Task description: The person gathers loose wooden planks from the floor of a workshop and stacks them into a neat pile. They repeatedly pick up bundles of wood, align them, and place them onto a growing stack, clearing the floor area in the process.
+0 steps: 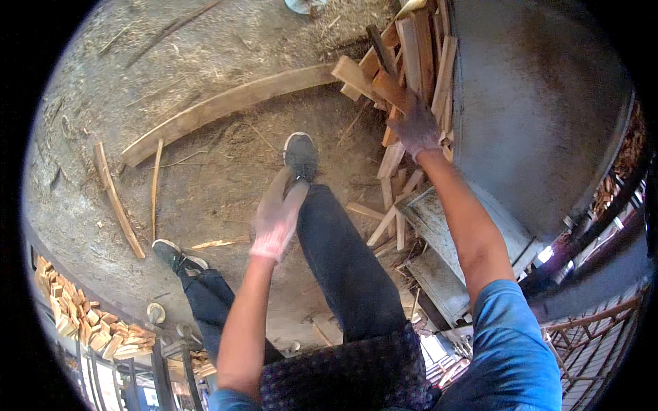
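From my remote seat I look down on two gloved hands over a dirt floor [219, 175]. The right hand [415, 129] is stretched out to the far right, at a heap of split wood [418, 55]. Its fingers lie against or just over a reddish-brown block [393, 89] at the near left edge of that heap; blur and the dark glove keep me from telling whether they close on it.

The left hand [277, 214] hangs near the middle, well apart from the heap, its blurred fingers long and spread out straight in a loose, wide pose. From my view it overlaps the near end of a dark shoe [299, 152].

Across the far side I see a long plank [226, 109], its right end close to the heap. To its near left lie a curved stick [116, 198] and a thinner strip [157, 192]. On the right, a large grey metal sheet [534, 103] stands just beside the heap, with a weathered pale box [439, 222] nearer to me and loose pieces of wood [389, 216] scattered at its left. At the near left I make out a pile of short, cut blocks [103, 325].
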A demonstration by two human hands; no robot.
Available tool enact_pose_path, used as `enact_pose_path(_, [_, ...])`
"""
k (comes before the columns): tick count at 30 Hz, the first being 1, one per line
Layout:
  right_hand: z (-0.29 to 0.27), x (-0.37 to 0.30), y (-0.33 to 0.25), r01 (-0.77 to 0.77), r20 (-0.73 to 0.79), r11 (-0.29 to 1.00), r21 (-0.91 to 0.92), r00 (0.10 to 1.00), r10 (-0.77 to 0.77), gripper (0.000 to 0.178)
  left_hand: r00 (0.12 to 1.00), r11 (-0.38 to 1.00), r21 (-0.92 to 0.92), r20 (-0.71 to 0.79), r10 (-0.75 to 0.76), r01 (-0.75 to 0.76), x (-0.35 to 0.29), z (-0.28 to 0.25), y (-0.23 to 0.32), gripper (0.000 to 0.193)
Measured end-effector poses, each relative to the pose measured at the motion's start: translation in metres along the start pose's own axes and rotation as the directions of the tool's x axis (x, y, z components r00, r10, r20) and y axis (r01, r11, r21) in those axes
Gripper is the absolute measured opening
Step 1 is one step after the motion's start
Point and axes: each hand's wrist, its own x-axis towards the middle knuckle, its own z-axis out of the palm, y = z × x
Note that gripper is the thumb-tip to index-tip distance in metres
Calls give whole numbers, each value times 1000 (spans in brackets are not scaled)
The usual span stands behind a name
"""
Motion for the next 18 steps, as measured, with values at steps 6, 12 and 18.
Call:
enact_pose_path(6, [13, 88, -52, 106, -384, 981, 165, 923, -35, 83, 973, 939, 262, 123, 196, -222, 141, 36, 60, 46])
enact_pose_path(12, [9, 67, -48, 232, -319, 940, 252, 936, -145, 41, 950, 938, 158, 12, 311, -309, 142, 65, 46, 47])
enact_pose_path(18, [-43, -23, -132, 579, -295, 695, 426, 816, -498, 28, 998, 569, -821, 61, 9, 45, 84, 52, 42, 60])
